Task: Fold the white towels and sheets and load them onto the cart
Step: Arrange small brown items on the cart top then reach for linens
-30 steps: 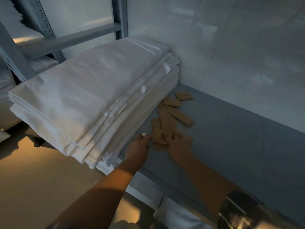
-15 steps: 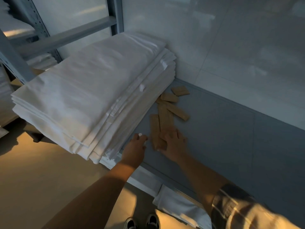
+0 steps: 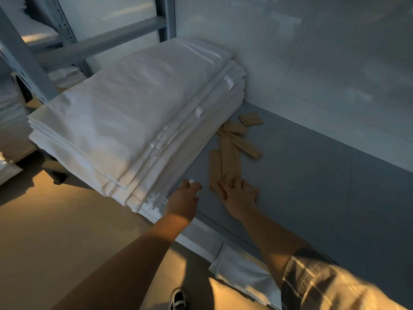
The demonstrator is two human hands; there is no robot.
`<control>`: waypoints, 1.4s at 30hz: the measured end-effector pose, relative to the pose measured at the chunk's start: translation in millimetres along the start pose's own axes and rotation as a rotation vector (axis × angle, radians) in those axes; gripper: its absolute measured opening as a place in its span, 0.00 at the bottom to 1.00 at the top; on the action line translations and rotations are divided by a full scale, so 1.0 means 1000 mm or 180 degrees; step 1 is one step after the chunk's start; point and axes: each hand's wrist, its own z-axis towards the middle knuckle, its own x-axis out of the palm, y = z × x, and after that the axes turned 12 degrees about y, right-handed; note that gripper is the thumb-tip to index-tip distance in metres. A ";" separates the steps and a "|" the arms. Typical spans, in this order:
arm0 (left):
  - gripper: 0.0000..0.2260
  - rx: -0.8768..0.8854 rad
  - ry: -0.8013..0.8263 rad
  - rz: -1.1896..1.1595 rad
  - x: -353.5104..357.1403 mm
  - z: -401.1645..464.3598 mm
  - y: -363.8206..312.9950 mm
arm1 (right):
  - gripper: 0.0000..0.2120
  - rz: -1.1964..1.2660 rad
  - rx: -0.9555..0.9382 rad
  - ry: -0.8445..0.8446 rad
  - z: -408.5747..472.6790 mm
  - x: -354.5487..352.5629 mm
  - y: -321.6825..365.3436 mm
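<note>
Grey shelving [image 3: 324,198] runs along a pale tiled wall [image 3: 312,52], lit by low amber light, with a perforated metal upright [image 3: 20,61] and crossbar at far left. On the left part of the shelf lies a stack of folded white sheets [image 3: 134,121], its near corner overhanging the shelf edge above the tan floor [image 3: 55,231]. Just right of the stack, a loose scatter of flat tan strips [image 3: 228,153] lies on the grey surface, some overlapping; what they are made of cannot be told.

A person reaches in from the near edge with both bare forearms. The left hand [image 3: 184,198] is at the near right corner of the stack, fingers curled under and together, a small white object showing at one fingertip; whether the fingers actually grip the linen cannot be told. The right hand [image 3: 238,193] lies flat on the shelf with fingers spread apart, their tips resting on the near ends of the closest tan strips. A plaid sleeve [image 3: 324,280] covers the right upper arm at near right. More folded white linen [image 3: 241,271] shows on a lower level beneath the shelf edge, and a dark shoe [image 3: 178,298] is visible on the floor at the bottom.
</note>
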 end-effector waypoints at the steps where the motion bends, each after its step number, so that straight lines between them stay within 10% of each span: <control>1: 0.13 -0.0046 0.0021 -0.0013 0.002 -0.002 -0.002 | 0.26 -0.0014 -0.0032 -0.0060 -0.002 0.002 -0.002; 20: 0.19 0.0812 -0.0135 0.0017 0.017 -0.030 -0.143 | 0.24 0.2243 -0.0107 -0.1616 -0.129 -0.019 -0.087; 38: 0.36 0.3121 0.1229 0.0252 0.122 -0.104 -0.358 | 0.21 0.3207 0.2656 -0.2469 -0.362 0.074 -0.193; 42: 0.29 0.3649 0.1586 0.0231 0.158 -0.149 -0.382 | 0.34 0.3347 0.3241 -0.2543 -0.423 0.108 -0.188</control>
